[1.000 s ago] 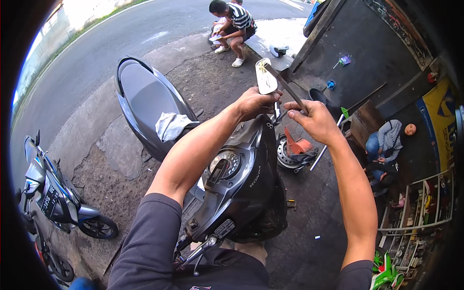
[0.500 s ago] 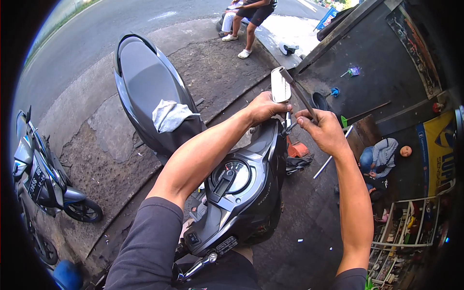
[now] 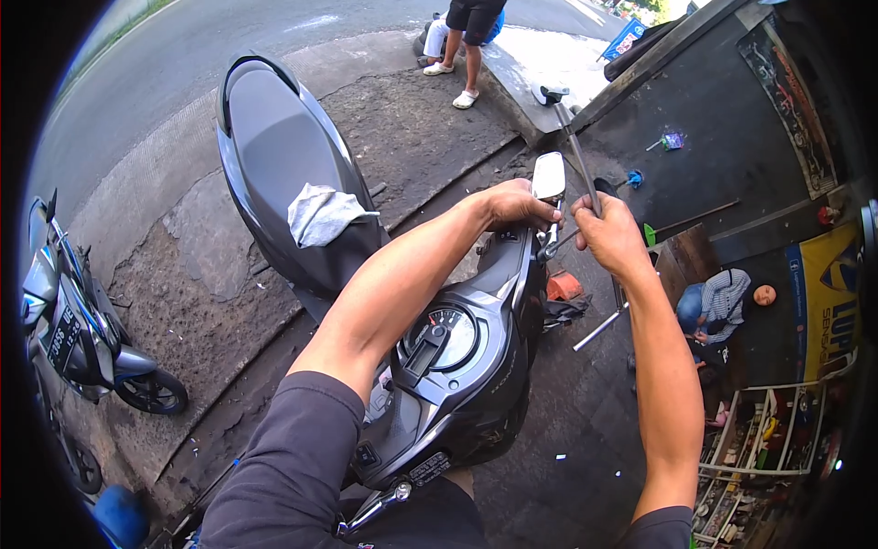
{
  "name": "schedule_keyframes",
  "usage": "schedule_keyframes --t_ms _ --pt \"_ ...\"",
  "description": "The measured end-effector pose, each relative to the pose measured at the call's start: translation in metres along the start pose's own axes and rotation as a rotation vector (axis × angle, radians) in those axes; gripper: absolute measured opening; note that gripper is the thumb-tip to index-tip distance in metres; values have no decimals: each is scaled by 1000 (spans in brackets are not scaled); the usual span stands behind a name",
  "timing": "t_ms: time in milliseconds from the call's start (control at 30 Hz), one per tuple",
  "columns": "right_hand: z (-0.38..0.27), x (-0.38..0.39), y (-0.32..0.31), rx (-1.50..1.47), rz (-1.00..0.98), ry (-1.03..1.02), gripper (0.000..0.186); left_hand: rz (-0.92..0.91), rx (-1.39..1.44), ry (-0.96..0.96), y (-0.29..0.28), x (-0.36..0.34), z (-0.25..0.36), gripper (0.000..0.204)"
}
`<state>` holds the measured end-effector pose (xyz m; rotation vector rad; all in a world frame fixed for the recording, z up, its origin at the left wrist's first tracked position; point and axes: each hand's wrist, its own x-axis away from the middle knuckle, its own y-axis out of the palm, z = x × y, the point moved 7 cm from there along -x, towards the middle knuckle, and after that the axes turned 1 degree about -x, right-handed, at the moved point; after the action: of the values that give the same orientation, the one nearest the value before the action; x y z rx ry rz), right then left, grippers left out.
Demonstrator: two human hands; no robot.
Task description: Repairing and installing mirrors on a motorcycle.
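Observation:
My left hand (image 3: 519, 209) grips the stem below a white-faced mirror (image 3: 549, 176) on the handlebar of a black scooter (image 3: 466, 348). A silver spanner (image 3: 551, 247) sits low on that stem, angled toward my right hand (image 3: 604, 233). That hand is closed on a long dark metal bar (image 3: 576, 146), which rises upright-leaning just right of the mirror, its top above it. Below my forearms lies the round instrument cluster (image 3: 448, 339); a pale cloth (image 3: 322, 218) rests on the seat (image 3: 274, 128).
Parked motorbikes (image 3: 110, 348) stand at left. A standing person (image 3: 471, 46) is beside someone seated by the road. A seated person (image 3: 718, 306) is at right, near a metal rack (image 3: 759, 430). An orange object (image 3: 564, 285) and a pale pole (image 3: 599, 325) lie beyond the scooter.
My hands and the mirror have shifted right in view. The bar's upper end has risen from beside the mirror to above it. The person by the road has gone from crouching to standing.

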<state>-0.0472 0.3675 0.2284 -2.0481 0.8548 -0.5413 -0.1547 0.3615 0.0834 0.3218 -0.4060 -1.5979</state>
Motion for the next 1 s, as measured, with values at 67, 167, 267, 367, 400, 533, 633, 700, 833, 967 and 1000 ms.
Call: schedule_keyframes --t_ms 67,167,267,367,400,533,633,700,833,967,1000 --pt "-7 6 8 -168 -193 102 22 -4 12 8 -6 3 -2 22" --pt "-19 17 -1 -275 -304 -15 24 -20 1 14 -3 2 0 21" --pt "5 4 -8 -59 -246 -138 23 -61 6 14 7 1 3 21" --pt "-11 10 -6 135 -161 -159 21 -65 -4 22 3 5 4 21" --pt "-17 13 -4 170 -118 -106 20 -60 -8 18 0 5 2 21" --pt "-15 14 4 145 -153 32 23 -57 -28 20 -6 -3 -5 23" --pt "-13 18 7 -283 -419 16 27 -43 -8 32 -7 -4 -7 24" --pt "-13 18 4 -281 -438 11 30 -39 -27 -21 -9 -3 -11 28" --pt "-5 11 7 -181 -469 -32 37 -58 15 9 -3 0 -7 29" --pt "3 4 5 42 -471 -82 38 -114 -1 -9 9 2 1 26" --pt "6 7 5 -38 -536 -108 38 -81 -33 8 9 6 4 22"
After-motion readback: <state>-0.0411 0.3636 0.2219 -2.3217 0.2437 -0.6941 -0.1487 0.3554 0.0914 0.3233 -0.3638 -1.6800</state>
